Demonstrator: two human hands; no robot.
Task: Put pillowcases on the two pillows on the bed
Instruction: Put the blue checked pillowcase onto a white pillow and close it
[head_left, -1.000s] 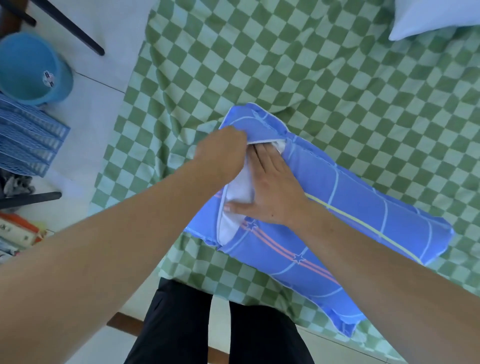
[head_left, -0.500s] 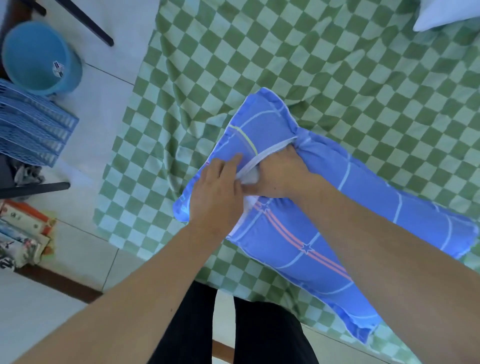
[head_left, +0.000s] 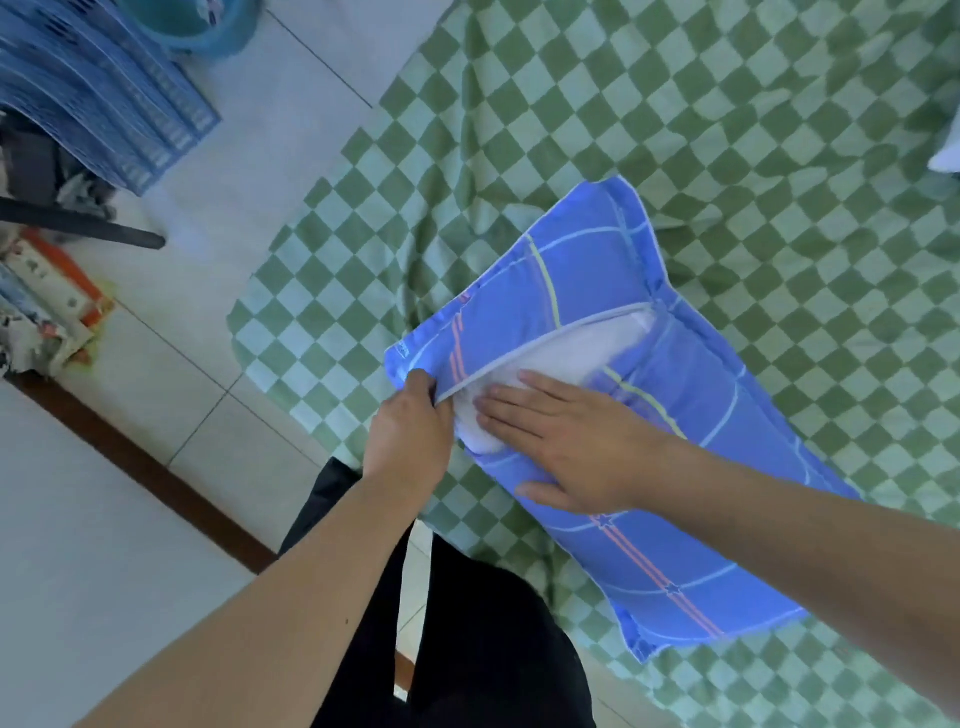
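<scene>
Pillow (head_left: 550, 358): white, lying on the bed (head_left: 779, 156) near its foot-side edge, almost wholly inside the blue pillowcase (head_left: 675, 415); only a white strip bare at the open flap.
Left hand (head_left: 410, 436): grip clamped on the flap hem, thumb and fingers pinching the cloth edge.
Right hand (head_left: 571, 441): fingers straight, flat on pillow and case, pressing down; nothing clasped.
Step in hand: tucking the last bare corner under the flap.
Good practice: hem lifted high and taut; flat palm sliding the filling inward; flap drawn over only once the corner sits deep.
Second pillow (head_left: 946, 150): white, cut off at the right border; covered or bare, cannot tell.
Hidden: inner pocket depth, far pillow corners.
</scene>
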